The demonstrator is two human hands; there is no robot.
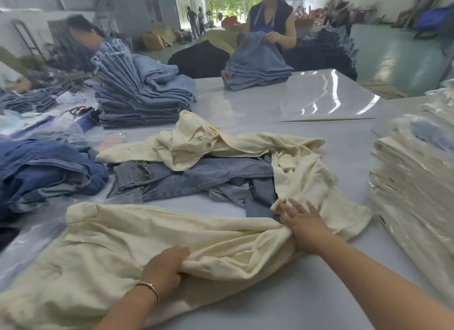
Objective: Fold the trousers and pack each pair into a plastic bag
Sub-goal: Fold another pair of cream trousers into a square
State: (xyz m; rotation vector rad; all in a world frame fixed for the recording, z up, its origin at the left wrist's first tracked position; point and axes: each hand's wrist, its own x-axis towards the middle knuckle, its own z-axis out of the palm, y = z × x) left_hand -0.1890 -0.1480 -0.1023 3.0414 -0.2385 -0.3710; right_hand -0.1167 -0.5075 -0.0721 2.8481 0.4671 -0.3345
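Left hand (165, 268): grips a fold of the near cream trousers (103, 251).
Right hand (303, 221): fingers spread flat on them.
Behind: one loose blue jeans (186, 177), second cream pair (208, 143).
Far: two denim stacks (137, 94).
Right: bagged trousers pile (415, 187).

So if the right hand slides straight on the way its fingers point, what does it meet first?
Probably the crumpled blue jeans just past the cream trousers under the right hand; depth is uncertain.
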